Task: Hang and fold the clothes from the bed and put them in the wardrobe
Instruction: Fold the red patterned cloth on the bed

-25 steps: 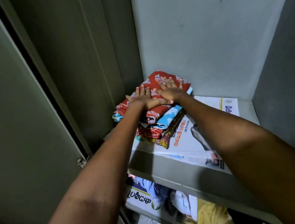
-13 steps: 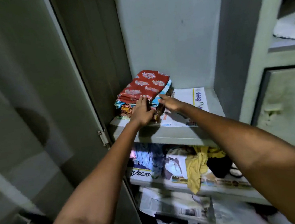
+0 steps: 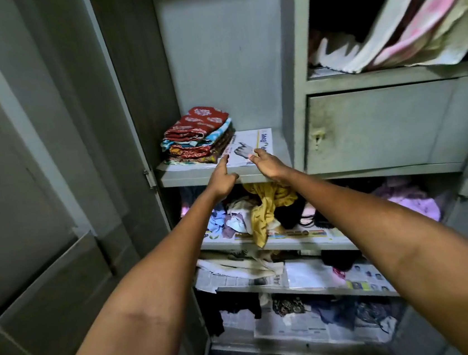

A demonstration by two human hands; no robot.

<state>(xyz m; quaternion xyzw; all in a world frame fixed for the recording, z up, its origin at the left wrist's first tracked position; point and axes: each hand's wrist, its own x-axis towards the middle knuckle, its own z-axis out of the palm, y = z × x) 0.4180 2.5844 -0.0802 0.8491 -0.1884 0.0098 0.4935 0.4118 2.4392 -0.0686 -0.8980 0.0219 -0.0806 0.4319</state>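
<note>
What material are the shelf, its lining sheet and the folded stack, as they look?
Shelf: likely painted metal, with a thin bent front lip and a dull grey coat. Lining sheet: newspaper, with print and a photo. Folded stack: soft printed cloth, probably cotton, in creased layers.

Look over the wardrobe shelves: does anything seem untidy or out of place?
Yes. On the shelf below the neat folded stack, clothes lie in a loose unfolded heap, and a yellow garment droops over the shelf's front edge.
</note>
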